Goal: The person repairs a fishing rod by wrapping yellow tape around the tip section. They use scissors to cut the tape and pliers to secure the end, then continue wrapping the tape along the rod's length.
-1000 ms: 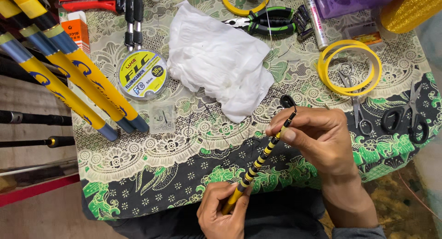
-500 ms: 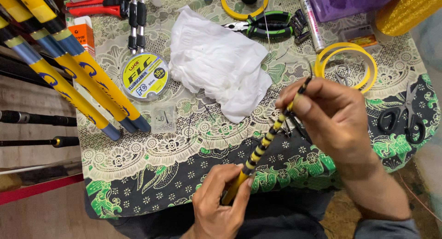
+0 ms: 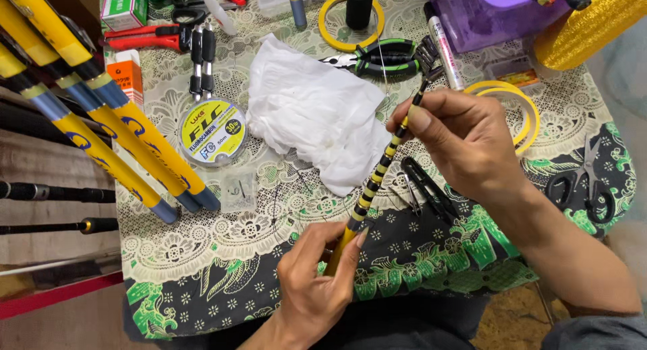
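Observation:
A thin rod section (image 3: 379,169) with black and yellow bands slants up over the table, ending in a small black tip near the pliers. My left hand (image 3: 317,286) grips its yellow lower end at the table's near edge. My right hand (image 3: 465,138) pinches the rod near its upper end between thumb and fingers. A crumpled white cloth (image 3: 317,111) lies just left of the rod.
Several yellow and blue rod sections (image 3: 101,114) lie at the left. A round line spool (image 3: 213,132), green-handled pliers (image 3: 377,56), yellow tape rings (image 3: 522,107), black scissors (image 3: 588,181), small black snips (image 3: 424,185) and red-handled tools (image 3: 145,40) crowd the patterned tablecloth (image 3: 202,256).
Both hands and the banded rod have shifted up and right over the table, and the rod stands steeper. My right hand's grip sits near the rod's top throughout.

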